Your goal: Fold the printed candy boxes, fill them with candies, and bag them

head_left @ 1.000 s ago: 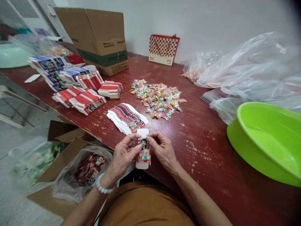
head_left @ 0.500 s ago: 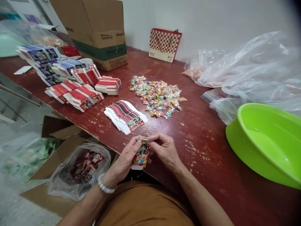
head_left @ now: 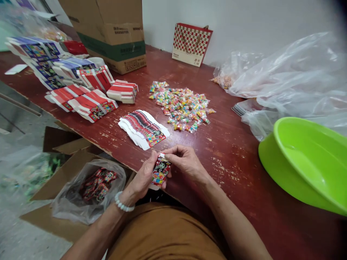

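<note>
My left hand (head_left: pixel 143 177) is wrapped round a small printed candy box (head_left: pixel 160 170), red and black with a figure and coloured candies on it. My right hand (head_left: pixel 185 160) pinches the white flap at the box's top end. A white flap also sticks out at its lower end. Just beyond my hands, a fanned stack of flat box blanks (head_left: pixel 145 128) lies on the table. Behind that is a heap of wrapped candies (head_left: pixel 185 106) in clear, colourful twists.
Banded bundles of red cartons (head_left: pixel 93 104) and blue cartons (head_left: pixel 40 50) stand at left on the red table (head_left: pixel 230 151). A green basin (head_left: pixel 282 173) and plastic bags (head_left: pixel 292 76) are at right. Below the table edge, a lined carton (head_left: pixel 62 209) holds filled packets (head_left: pixel 99 184). A large cardboard box (head_left: pixel 114 43) and paper bag (head_left: pixel 191 45) stand behind.
The candy box has turned so its printed front shows more fully. My right fingers have shifted at its top flap, which now shows white. The view has moved slightly.
</note>
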A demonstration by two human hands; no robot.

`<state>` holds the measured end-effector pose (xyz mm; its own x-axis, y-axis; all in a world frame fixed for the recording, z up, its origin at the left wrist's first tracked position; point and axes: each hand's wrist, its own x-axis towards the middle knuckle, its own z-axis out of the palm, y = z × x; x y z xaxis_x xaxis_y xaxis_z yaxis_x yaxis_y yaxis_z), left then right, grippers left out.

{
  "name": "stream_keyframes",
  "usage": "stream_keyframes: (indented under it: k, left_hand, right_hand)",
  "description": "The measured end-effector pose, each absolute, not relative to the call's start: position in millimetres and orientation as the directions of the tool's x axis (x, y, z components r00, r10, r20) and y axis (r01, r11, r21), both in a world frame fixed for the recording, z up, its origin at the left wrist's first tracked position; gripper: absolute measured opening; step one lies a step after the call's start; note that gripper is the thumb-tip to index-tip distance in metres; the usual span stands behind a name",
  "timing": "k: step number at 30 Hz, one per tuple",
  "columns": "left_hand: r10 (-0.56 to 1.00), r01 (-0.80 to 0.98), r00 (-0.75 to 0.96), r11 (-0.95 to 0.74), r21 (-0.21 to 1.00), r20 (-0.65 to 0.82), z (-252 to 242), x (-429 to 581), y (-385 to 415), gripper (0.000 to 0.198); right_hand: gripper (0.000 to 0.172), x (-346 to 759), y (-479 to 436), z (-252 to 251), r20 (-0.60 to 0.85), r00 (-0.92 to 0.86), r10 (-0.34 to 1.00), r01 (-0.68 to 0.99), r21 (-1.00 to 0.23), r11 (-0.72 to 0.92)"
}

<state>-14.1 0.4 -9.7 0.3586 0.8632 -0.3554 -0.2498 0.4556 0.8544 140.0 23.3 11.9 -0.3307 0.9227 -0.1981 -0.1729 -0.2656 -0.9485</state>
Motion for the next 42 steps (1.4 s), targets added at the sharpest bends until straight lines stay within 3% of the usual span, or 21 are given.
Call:
stream_keyframes:
  k: [4,7,10,12,13,15,16,18,21,23,25,28,30,31,34,36,38,40,42]
  left_hand:
    - [0.876,-0.201,0.299,0.444,0.873,-0.377,-11,-15,1,0.071]
    - [0.857,-0.262,0.296,0.498,0.826,-0.423,-9,-14,0,0.071]
    - [0.849,-0.326,0.297,0.521,0.789,-0.438,-5,-15,-6,0.062]
    - [0.847,-0.362,0.298,0.527,0.769,-0.440,-2,-16,-15,0.057]
    - [0.838,-0.387,0.315,0.542,0.746,-0.445,-1,-16,-21,0.057]
    - [0.812,-0.437,0.358,0.582,0.686,-0.461,0,-18,-34,0.054]
    - [0.794,-0.444,0.381,0.606,0.660,-0.473,0,-20,-39,0.050]
    - [0.755,-0.404,0.418,0.653,0.641,-0.505,-5,-29,-47,0.041]
    - [0.762,-0.271,0.423,0.623,0.734,-0.490,-17,-58,-47,0.032]
    - [0.765,-0.132,0.450,0.567,0.813,-0.461,-27,-85,-42,0.033]
    - [0.663,0.089,0.561,0.547,0.832,-0.496,-34,-112,-36,0.038]
    - [0.511,0.380,0.631,0.453,0.807,-0.584,-35,-135,-30,0.043]
    - [0.504,0.387,0.629,0.457,0.801,-0.592,-28,-135,-26,0.037]
    - [0.510,0.338,0.631,0.497,0.799,-0.584,-24,-131,-25,0.036]
    - [0.563,0.124,0.626,0.612,0.781,-0.540,-10,-107,-19,0.034]
    - [0.628,0.038,0.602,0.594,0.803,-0.493,-2,-89,-16,0.035]
    - [0.682,-0.013,0.593,0.540,0.842,-0.428,3,-72,-13,0.035]
    - [0.717,-0.053,0.585,0.500,0.865,-0.379,8,-59,-10,0.035]
    - [0.746,-0.077,0.564,0.474,0.877,-0.354,10,-51,-9,0.031]
  right_hand:
    - [0.023,143,15,11,-0.007,-0.362,0.932,-0.069,-0.997,-0.034]
    - [0.020,150,14,11,0.159,-0.440,0.884,0.046,-0.979,0.199]
    - [0.020,157,35,6,0.188,-0.502,0.844,0.146,-0.943,0.298]
    - [0.023,161,63,0,0.163,-0.447,0.879,0.287,-0.905,0.313]
    - [0.022,163,78,-2,0.175,-0.361,0.916,0.421,-0.846,0.328]
    - [0.027,166,108,-7,0.202,-0.218,0.955,0.751,-0.590,0.297]
    - [0.032,167,120,-9,0.203,-0.177,0.963,0.845,-0.471,0.254]
    - [0.032,169,136,-13,0.198,-0.146,0.969,0.907,-0.365,0.211]
    - [0.020,173,139,-18,0.197,-0.156,0.968,0.895,-0.387,0.223]
    - [0.019,178,134,-21,0.206,-0.145,0.968,0.870,-0.440,0.223]
    - [0.023,183,126,-22,0.216,-0.111,0.970,0.826,-0.523,0.211]
    - [0.031,187,108,-17,0.133,-0.061,0.989,0.609,-0.780,0.143]
    - [0.042,183,90,-10,-0.047,-0.105,0.993,0.254,-0.967,-0.018]
    - [0.046,180,79,-7,-0.126,-0.159,0.979,0.097,-0.989,-0.112]
    - [0.038,166,46,4,-0.182,-0.339,0.923,-0.051,-0.976,-0.212]
    - [0.025,158,30,9,-0.050,-0.360,0.931,0.000,-0.999,-0.054]
    - [0.019,153,20,13,0.156,-0.365,0.918,0.123,-0.969,0.213]
    - [0.023,152,15,16,0.305,-0.420,0.855,0.230,-0.875,0.425]
    - [0.030,155,13,19,0.358,-0.491,0.795,0.269,-0.805,0.528]
